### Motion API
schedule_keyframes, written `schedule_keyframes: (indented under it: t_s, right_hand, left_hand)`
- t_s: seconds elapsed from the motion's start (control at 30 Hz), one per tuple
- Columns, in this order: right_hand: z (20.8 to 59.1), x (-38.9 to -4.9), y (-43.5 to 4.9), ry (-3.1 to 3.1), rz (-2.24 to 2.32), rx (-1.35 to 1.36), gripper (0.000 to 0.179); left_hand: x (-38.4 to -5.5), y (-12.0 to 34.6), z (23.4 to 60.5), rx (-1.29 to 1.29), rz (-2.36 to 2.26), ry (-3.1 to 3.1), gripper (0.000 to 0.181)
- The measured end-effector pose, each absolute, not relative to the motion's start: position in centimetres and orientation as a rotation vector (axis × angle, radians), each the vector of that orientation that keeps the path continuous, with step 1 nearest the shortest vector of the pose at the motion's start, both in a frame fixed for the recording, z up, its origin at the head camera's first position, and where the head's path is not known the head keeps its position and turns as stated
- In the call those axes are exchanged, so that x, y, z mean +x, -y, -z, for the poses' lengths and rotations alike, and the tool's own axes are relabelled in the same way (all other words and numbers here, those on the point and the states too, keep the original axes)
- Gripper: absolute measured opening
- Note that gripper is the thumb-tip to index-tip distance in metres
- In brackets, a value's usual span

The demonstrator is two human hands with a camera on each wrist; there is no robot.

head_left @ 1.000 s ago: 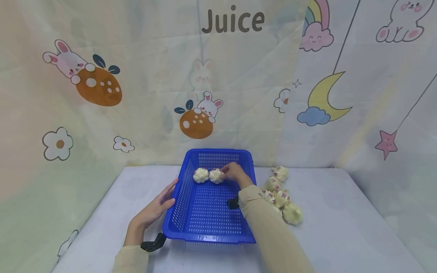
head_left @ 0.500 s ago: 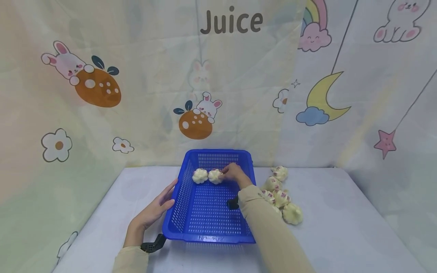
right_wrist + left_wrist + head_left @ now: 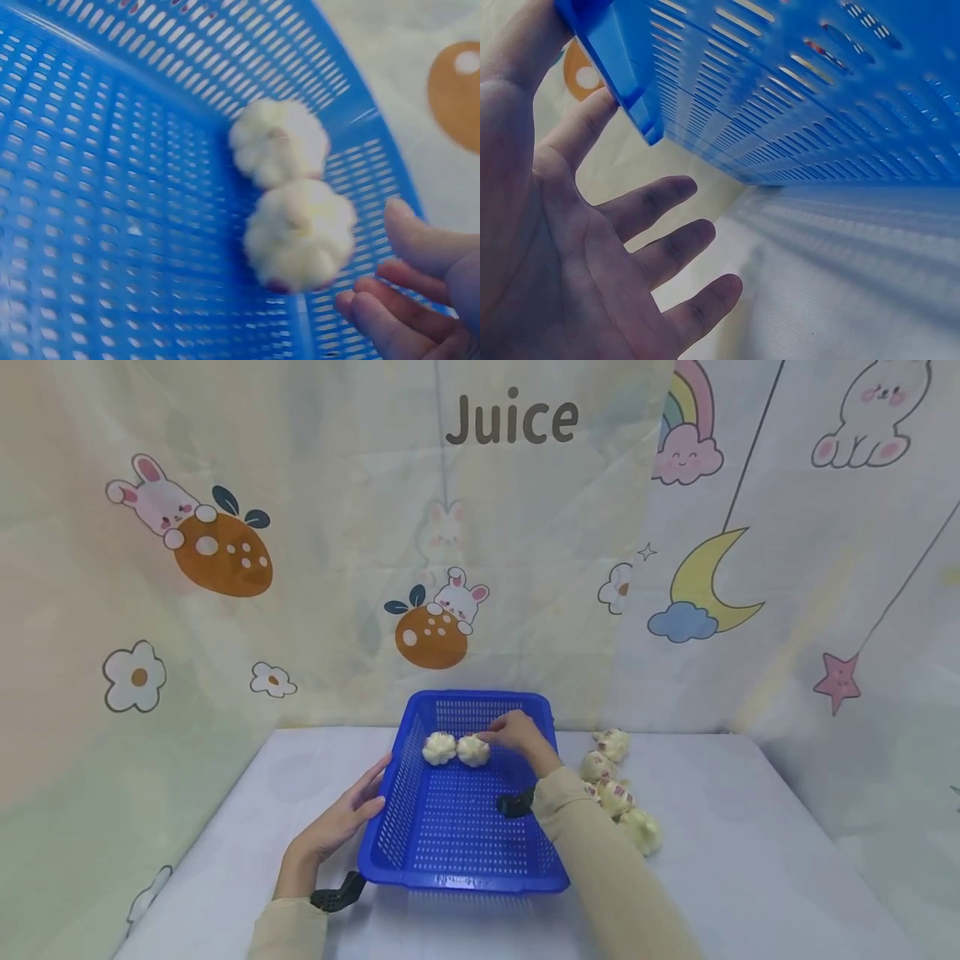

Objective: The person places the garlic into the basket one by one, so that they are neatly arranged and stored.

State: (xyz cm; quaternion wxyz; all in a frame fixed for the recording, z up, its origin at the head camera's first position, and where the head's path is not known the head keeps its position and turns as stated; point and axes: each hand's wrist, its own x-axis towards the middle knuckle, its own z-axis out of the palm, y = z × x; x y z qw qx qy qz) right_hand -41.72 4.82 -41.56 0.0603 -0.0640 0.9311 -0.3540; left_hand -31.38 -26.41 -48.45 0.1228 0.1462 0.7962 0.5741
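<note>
Inside the blue plastic basket (image 3: pixel 468 882), two garlic bulbs sit side by side against its far end: the left bulb (image 3: pixel 439 748) and the right bulb (image 3: pixel 472 751). My right hand (image 3: pixel 519 733) is just beside the right bulb. In the right wrist view a gap shows between the fingers (image 3: pixel 386 319) and that bulb, and nothing is between thumb and fingers. My left hand (image 3: pixel 336 825) touches the basket's left rim with thumb and fingertip; the left wrist view shows its other fingers (image 3: pixel 679 251) spread below the rim, holding nothing.
Several more garlic bulbs (image 3: pixel 617 797) lie in a row on the white table (image 3: pixel 720 860) to the right of the basket, partly behind the right sleeve (image 3: pixel 600 852). A printed curtain (image 3: pixel 315 568) hangs behind the table.
My right hand has let go of the right garlic bulb and lifted slightly away from it. The left hand stays at the basket's rim.
</note>
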Motion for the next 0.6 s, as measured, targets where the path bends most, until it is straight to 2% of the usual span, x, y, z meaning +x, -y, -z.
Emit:
schedule_keyframes:
  t_s: [0.23, 0.37, 0.6]
  right_hand:
    - [37.2, -39.6, -7.4, -2.866, 1.153, -0.438, 0.048]
    - [35.2, -37.1, -9.8, -2.866, 1.259, -0.488, 0.049]
    - [35.4, -31.6, -14.9, -2.858, 1.415, -0.404, 0.057]
  left_hand:
    - [-31.8, 26.3, 48.3, 0.438, -1.687, -2.308, 0.062]
    - [-31.8, 26.4, 48.2, 0.454, -1.68, -2.301, 0.062]
    - [-31.4, 26.4, 48.5, 0.459, -1.664, -2.315, 0.063]
